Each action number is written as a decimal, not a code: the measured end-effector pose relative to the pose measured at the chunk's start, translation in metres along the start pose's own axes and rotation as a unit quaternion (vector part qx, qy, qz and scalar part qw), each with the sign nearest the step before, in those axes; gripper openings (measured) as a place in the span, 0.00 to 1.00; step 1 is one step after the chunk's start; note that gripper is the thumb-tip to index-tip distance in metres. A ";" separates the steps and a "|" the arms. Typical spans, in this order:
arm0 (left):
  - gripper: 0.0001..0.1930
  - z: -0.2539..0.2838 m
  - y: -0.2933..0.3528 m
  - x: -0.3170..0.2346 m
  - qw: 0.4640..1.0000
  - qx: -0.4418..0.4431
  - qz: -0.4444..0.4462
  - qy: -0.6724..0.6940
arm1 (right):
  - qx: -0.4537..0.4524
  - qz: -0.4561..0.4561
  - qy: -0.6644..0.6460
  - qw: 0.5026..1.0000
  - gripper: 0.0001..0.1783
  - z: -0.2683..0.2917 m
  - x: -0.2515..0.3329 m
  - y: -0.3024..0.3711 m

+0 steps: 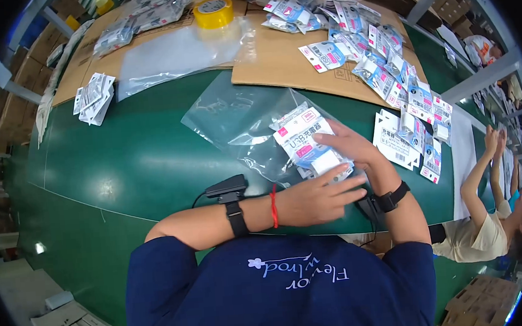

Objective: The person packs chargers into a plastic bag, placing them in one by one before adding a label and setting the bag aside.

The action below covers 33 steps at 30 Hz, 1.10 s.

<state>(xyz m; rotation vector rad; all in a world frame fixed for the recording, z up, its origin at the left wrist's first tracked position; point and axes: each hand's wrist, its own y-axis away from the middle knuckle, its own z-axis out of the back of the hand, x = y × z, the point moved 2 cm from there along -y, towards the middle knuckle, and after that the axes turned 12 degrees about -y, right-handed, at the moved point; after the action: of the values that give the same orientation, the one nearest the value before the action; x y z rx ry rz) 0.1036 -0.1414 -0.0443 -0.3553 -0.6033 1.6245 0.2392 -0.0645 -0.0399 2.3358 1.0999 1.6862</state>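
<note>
Stack of carded packets [299,137] near the bench's [143,148] front edge.
Likely light, stiff-carded, slick; best pinched by its sides. The right hand [350,147] grips it; the left hand [314,201] spreads loose fingers at its lower end. A limp, glossy clear bag [220,114] lies around or under it, unclear which.

Workshop: tape roll [213,16], stacked cartons [482,302]

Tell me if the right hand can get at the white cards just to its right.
Probably yes: only green tabletop shows between the right hand and the white cards, whose left part is uncovered. It may first have to release the packet it holds.
</note>
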 end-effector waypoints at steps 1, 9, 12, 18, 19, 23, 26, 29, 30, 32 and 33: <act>0.05 -0.001 -0.004 -0.004 1.000 -0.016 -0.004 0.016 | 0.007 -0.003 -0.019 1.000 0.25 -0.006 0.002 -0.002; 0.06 -0.001 -0.021 -0.024 0.994 -0.091 -0.036 0.044 | -0.075 0.128 -0.117 0.982 0.26 -0.039 -0.034 -0.034; 0.06 0.005 -0.019 -0.021 0.994 -0.091 -0.036 0.053 | -0.069 0.093 -0.007 0.993 0.27 -0.037 -0.022 -0.028; 0.08 0.002 -0.019 -0.032 0.989 -0.115 -0.048 0.077 | -0.081 0.040 0.023 0.996 0.25 -0.048 -0.022 -0.028; 0.10 0.000 -0.021 -0.036 0.987 -0.123 -0.052 0.090 | -0.081 0.039 0.025 0.996 0.25 -0.052 -0.026 -0.034; 0.14 -0.003 -0.034 -0.043 0.975 -0.128 -0.114 0.139 | -0.080 0.130 -0.089 0.984 0.25 -0.071 -0.036 -0.068; 0.16 0.008 -0.032 -0.034 0.978 -0.118 -0.138 0.098 | -0.001 0.122 -0.080 0.989 0.26 -0.075 -0.036 -0.086; 0.19 0.023 -0.014 -0.012 0.982 -0.108 -0.091 0.126 | -0.038 0.104 0.035 0.993 0.23 -0.067 -0.021 -0.063; 0.20 0.035 -0.007 0.002 0.979 -0.103 -0.032 0.172 | -0.056 0.095 0.093 0.990 0.21 -0.062 -0.017 -0.056; 0.22 0.059 0.009 0.039 0.976 -0.006 0.171 0.135 | -0.051 0.101 0.086 0.990 0.19 -0.048 -0.018 -0.049; 0.25 0.059 0.028 0.058 0.959 -0.110 0.259 0.028 | -0.050 0.107 0.079 0.990 0.16 -0.040 -0.019 -0.046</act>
<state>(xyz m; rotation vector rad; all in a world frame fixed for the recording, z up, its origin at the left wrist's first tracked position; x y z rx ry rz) 0.0393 -0.0963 -0.0052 -0.7709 -0.6858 2.0424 0.1793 -0.0550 -0.0587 2.3663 0.7856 1.9777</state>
